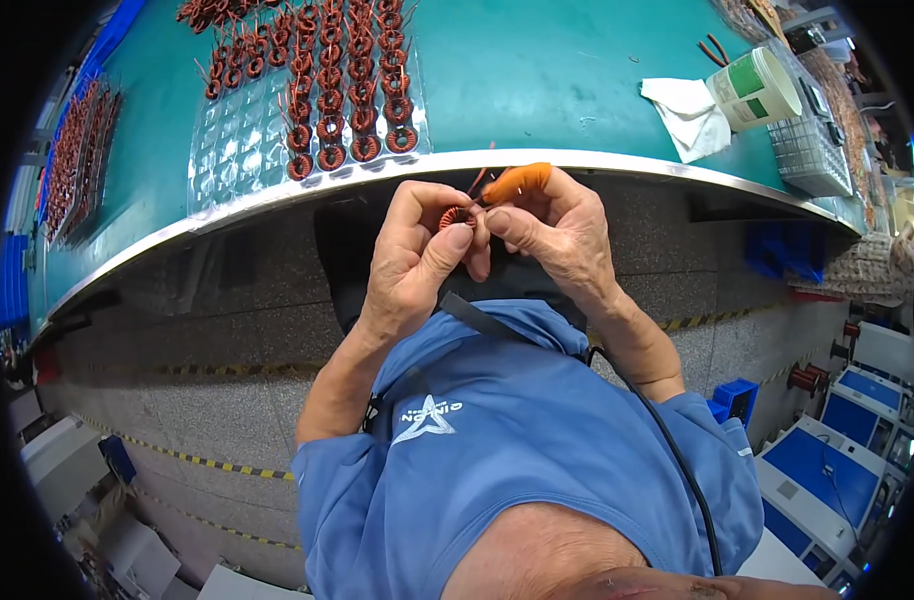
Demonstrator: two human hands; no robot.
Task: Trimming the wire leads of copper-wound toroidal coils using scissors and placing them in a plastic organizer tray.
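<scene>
A small ring coil (455, 217) wound in reddish-brown wire sits near the centre of the frame, just below the pale front edge of the green table (537, 80); the left hand (407, 255) grasps it between thumb and fingers, part of the ring hidden behind the thumb; the right hand (569, 232), its index finger in an orange finger cover (522, 183), curls in from the right with its fingertips close to the coil's thin wire leads (474, 183), though whether they pinch a lead or only touch it I cannot tell; the coil looks light enough for a fingertip hold, and its core is probably hard and unyielding, while the leads look springy and likely to bend; the wound surface seems smooth, so a loose pinch might let it turn; the sound place to hold is across the ring's rim, thumb against the windings, with pressure kept even so the turns are not pushed aside or their coating scratched; the leads seem a poor place to carry it by; similar coils (329, 128) stand in rows in a clear tray (239, 140) at the upper left.
</scene>
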